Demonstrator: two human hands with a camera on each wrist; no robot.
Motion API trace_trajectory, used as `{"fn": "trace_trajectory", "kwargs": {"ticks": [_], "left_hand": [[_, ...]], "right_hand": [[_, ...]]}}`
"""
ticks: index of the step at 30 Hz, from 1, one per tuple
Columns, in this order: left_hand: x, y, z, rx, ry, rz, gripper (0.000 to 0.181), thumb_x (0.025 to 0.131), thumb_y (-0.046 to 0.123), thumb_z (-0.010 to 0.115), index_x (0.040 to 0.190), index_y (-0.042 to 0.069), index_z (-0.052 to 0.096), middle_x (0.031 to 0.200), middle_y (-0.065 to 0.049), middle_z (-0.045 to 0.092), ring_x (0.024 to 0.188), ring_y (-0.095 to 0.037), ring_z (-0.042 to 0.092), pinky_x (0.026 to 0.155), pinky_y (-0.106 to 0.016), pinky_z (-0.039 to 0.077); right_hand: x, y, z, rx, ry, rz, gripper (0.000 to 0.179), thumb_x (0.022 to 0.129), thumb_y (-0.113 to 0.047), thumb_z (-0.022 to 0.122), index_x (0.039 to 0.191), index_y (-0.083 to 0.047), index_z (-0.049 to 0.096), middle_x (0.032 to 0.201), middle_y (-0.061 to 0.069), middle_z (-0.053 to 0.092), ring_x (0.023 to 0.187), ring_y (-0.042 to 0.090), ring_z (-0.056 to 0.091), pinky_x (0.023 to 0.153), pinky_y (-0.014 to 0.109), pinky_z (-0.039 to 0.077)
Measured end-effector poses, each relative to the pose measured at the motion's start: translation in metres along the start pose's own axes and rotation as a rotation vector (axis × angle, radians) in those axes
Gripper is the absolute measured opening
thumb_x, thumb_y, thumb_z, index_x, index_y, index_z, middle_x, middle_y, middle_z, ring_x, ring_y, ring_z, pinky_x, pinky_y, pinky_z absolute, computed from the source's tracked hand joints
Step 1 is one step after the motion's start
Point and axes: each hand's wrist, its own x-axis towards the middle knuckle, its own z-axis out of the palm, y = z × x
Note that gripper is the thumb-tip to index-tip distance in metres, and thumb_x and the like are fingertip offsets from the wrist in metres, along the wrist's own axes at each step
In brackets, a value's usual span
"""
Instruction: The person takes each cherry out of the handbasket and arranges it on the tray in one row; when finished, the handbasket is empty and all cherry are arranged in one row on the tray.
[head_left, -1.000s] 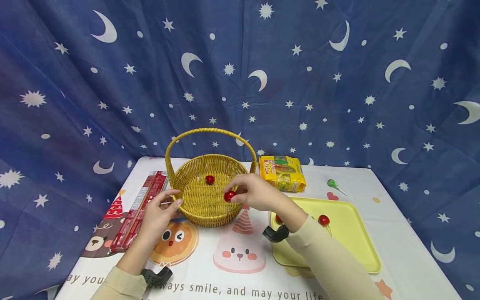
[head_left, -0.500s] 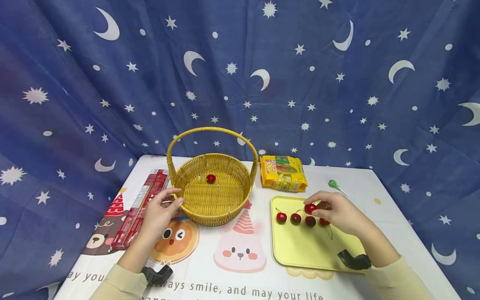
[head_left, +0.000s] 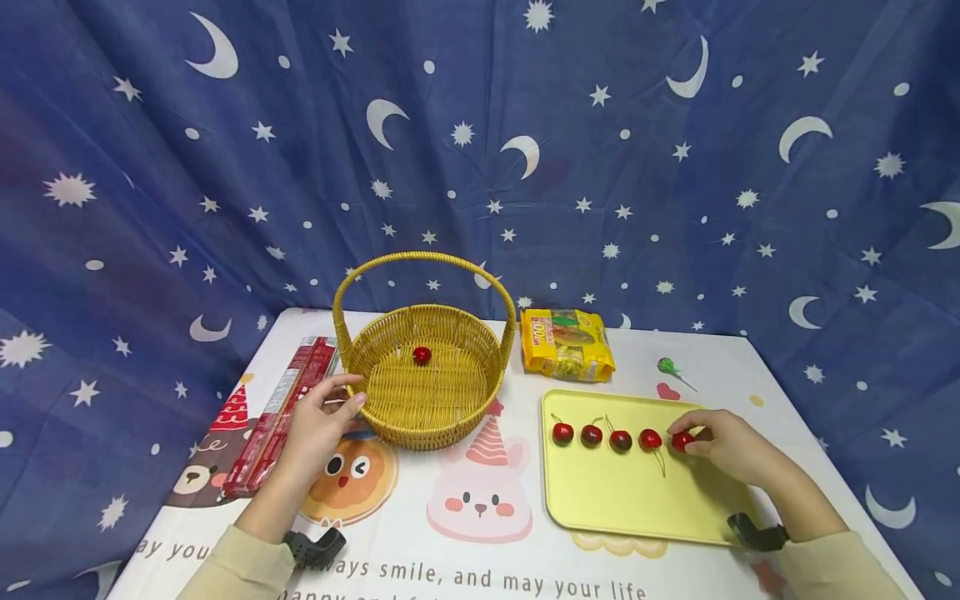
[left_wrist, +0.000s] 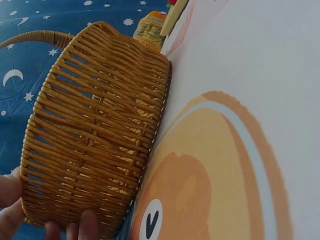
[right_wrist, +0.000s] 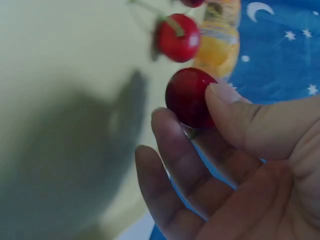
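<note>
My right hand pinches a red cherry between thumb and fingertips, low over the right part of the yellow tray. To its left a row of several cherries with stems lies along the tray, the nearest cherry just beside the held one. My left hand grips the left rim of a woven basket with a tall arched handle. In the left wrist view its fingertips show at the wicker wall. One cherry lies inside the basket toward the back.
Long red packets lie left of the basket. Behind the tray are a yellow snack bag and a green lollipop. A blue curtain with moons and stars hangs behind the printed tablecloth.
My right hand took a cherry from the basket and carried it right to the end of the row on the tray. The left hand has stayed at the basket rim.
</note>
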Motion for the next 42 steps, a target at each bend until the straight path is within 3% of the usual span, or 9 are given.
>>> {"fn": "trace_trajectory", "kwargs": {"ticks": [5, 7, 10, 13, 16, 22, 33, 42], "left_hand": [[0.000, -0.001, 0.001, -0.008, -0.001, 0.000, 0.043, 0.106, 0.014, 0.070, 0.147, 0.006, 0.061, 0.121, -0.010, 0.060, 0.094, -0.007, 0.073, 0.085, -0.031, 0.069], [-0.001, -0.001, 0.001, -0.013, -0.001, 0.006, 0.043, 0.106, 0.014, 0.070, 0.146, 0.005, 0.060, 0.120, -0.009, 0.060, 0.093, -0.007, 0.072, 0.085, -0.031, 0.069], [-0.001, 0.000, 0.001, -0.021, -0.002, 0.014, 0.043, 0.106, 0.013, 0.070, 0.146, 0.004, 0.060, 0.118, -0.008, 0.060, 0.093, -0.007, 0.073, 0.085, -0.031, 0.070], [-0.001, 0.001, 0.001, -0.020, -0.001, 0.015, 0.041, 0.106, 0.014, 0.070, 0.145, 0.005, 0.061, 0.118, -0.008, 0.060, 0.094, -0.008, 0.073, 0.085, -0.031, 0.070], [-0.002, 0.002, 0.001, -0.020, 0.002, 0.018, 0.039, 0.106, 0.015, 0.069, 0.144, 0.006, 0.062, 0.118, -0.008, 0.059, 0.096, -0.010, 0.073, 0.085, -0.031, 0.070], [-0.002, 0.002, 0.002, -0.026, 0.006, 0.024, 0.038, 0.107, 0.015, 0.069, 0.143, 0.006, 0.062, 0.116, -0.007, 0.060, 0.095, -0.010, 0.074, 0.085, -0.032, 0.070], [-0.002, 0.000, 0.002, -0.040, -0.004, 0.023, 0.041, 0.107, 0.014, 0.068, 0.145, 0.003, 0.060, 0.117, -0.008, 0.059, 0.096, -0.012, 0.074, 0.086, -0.035, 0.070], [-0.002, 0.000, 0.002, -0.027, -0.009, 0.018, 0.043, 0.107, 0.015, 0.069, 0.147, 0.004, 0.058, 0.117, -0.006, 0.058, 0.095, -0.010, 0.073, 0.085, -0.032, 0.070]], "right_hand": [[0.001, 0.006, 0.008, -0.023, -0.015, -0.010, 0.027, 0.090, 0.008, 0.075, 0.108, -0.013, 0.078, 0.120, 0.012, 0.074, 0.106, 0.032, 0.066, 0.093, 0.053, 0.062], [0.000, 0.006, 0.008, -0.019, -0.003, -0.026, 0.028, 0.089, 0.007, 0.077, 0.109, -0.013, 0.078, 0.125, 0.016, 0.072, 0.110, 0.035, 0.067, 0.096, 0.058, 0.061], [-0.001, 0.006, 0.006, -0.016, 0.037, -0.017, 0.030, 0.089, 0.000, 0.081, 0.116, -0.011, 0.078, 0.129, 0.021, 0.070, 0.104, 0.032, 0.069, 0.086, 0.043, 0.064], [-0.002, 0.005, 0.005, -0.038, 0.101, 0.003, 0.034, 0.089, -0.007, 0.085, 0.122, -0.007, 0.077, 0.123, 0.024, 0.069, 0.095, 0.027, 0.069, 0.073, 0.029, 0.057], [-0.001, 0.003, 0.006, -0.082, 0.136, 0.039, 0.036, 0.088, -0.013, 0.087, 0.122, -0.006, 0.077, 0.108, 0.018, 0.069, 0.090, 0.025, 0.066, 0.068, 0.030, 0.052], [0.001, 0.003, 0.012, -0.101, 0.095, 0.082, 0.025, 0.088, -0.014, 0.086, 0.112, -0.010, 0.079, 0.091, 0.005, 0.068, 0.084, 0.021, 0.061, 0.070, 0.032, 0.048], [-0.001, 0.006, 0.009, -0.027, 0.014, 0.089, 0.030, 0.090, -0.002, 0.081, 0.120, -0.006, 0.078, 0.104, 0.010, 0.075, 0.094, 0.027, 0.067, 0.077, 0.035, 0.056], [0.000, 0.009, 0.009, -0.019, 0.034, 0.088, 0.027, 0.091, -0.003, 0.081, 0.118, -0.006, 0.079, 0.104, 0.010, 0.075, 0.095, 0.028, 0.067, 0.076, 0.034, 0.057]]}}
